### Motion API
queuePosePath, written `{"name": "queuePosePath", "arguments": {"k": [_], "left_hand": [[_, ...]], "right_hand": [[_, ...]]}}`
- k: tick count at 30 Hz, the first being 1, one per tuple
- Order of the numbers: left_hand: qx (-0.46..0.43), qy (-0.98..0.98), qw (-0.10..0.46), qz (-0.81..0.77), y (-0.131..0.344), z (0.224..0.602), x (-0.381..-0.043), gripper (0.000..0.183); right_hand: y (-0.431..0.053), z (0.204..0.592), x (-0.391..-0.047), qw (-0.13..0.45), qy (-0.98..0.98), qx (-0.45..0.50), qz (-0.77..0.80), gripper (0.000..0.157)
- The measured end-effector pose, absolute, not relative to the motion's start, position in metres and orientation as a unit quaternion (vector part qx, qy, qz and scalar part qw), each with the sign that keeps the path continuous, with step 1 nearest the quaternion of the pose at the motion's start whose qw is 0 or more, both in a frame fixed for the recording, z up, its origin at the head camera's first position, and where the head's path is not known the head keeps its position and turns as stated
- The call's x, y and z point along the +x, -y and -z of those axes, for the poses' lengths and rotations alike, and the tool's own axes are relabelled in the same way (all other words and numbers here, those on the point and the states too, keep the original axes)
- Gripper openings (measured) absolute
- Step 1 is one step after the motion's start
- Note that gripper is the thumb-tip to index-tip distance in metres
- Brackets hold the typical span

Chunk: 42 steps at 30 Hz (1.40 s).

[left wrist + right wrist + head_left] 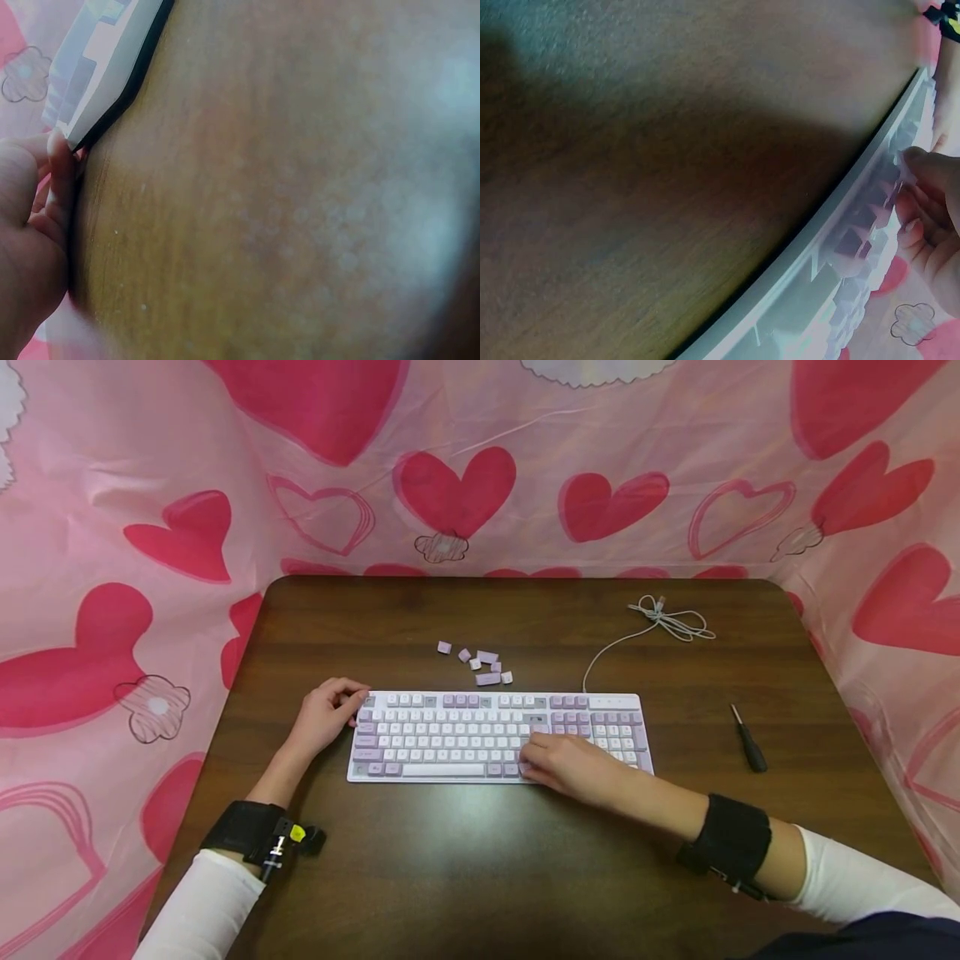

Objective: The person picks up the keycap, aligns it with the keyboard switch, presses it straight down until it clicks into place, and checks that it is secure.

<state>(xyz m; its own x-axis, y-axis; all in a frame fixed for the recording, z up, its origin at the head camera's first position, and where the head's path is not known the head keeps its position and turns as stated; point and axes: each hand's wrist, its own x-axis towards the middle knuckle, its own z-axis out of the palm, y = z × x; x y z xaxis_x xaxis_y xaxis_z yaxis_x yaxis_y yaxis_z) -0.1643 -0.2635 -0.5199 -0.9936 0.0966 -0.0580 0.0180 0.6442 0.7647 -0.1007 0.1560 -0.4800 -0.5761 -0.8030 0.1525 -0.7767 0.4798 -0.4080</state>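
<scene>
Smooth, satin plastic is shown by the rectangular white-and-lilac keyboard [465, 742]. The dark brown wood-grained counter [420, 860] is given a soft gloss. Wrinkled, faintly shiny sheeting is seen in the pink heart-printed backdrop [540, 435]. The slim black screwdriver [751, 747] is metal-shafted.

Grip of a right hand [566, 764] masks part of a keyboard [442, 742].
Keys under the fingers are hidden in the head view; legends on loose keycaps [487, 657] beyond the grip are too small to read. The right-wrist view blurs the pinched keycap [906, 171] and crops the hand; beside the grip of the left hand [34, 240], the left-wrist view blurs the tabletop [247, 195].
</scene>
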Motion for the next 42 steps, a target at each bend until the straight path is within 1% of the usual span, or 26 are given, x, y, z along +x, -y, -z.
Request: {"name": "queuePosePath", "arguments": {"k": [10,16,18,23,30,35,39,42], "left_hand": [[0.028,-0.906,0.054,-0.418,0.264,0.519,-0.165,0.028],[0.032,-0.907,0.053,-0.418,0.263,0.518,-0.165,0.029],[0.032,-0.907,0.053,-0.417,0.263,0.517,-0.164,0.029],[0.028,-0.906,0.054,-0.418,0.264,0.517,-0.164,0.029],[0.03,-0.905,0.051,-0.422,0.263,0.518,-0.164,0.027],[0.033,-0.905,0.043,-0.423,0.262,0.518,-0.164,0.025],[0.032,-0.905,0.042,-0.422,0.262,0.519,-0.165,0.026],[0.033,-0.905,0.042,-0.421,0.262,0.519,-0.165,0.027]], "right_hand": [[-0.158,0.474,-0.101,0.037,-0.854,-0.465,0.231,0.006],[-0.16,0.481,-0.102,0.009,-0.842,-0.497,0.211,0.007],[-0.161,0.482,-0.102,0.008,-0.842,-0.499,0.206,0.007],[-0.16,0.479,-0.102,0.017,-0.848,-0.49,0.2,0.007],[-0.154,0.476,-0.098,0.021,-0.865,-0.467,0.182,0.015],[-0.146,0.469,-0.095,0.046,-0.877,-0.449,0.162,0.011],[-0.138,0.465,-0.091,0.07,-0.898,-0.413,0.132,0.01],[-0.131,0.463,-0.087,0.069,-0.909,-0.398,0.099,0.009]]}}
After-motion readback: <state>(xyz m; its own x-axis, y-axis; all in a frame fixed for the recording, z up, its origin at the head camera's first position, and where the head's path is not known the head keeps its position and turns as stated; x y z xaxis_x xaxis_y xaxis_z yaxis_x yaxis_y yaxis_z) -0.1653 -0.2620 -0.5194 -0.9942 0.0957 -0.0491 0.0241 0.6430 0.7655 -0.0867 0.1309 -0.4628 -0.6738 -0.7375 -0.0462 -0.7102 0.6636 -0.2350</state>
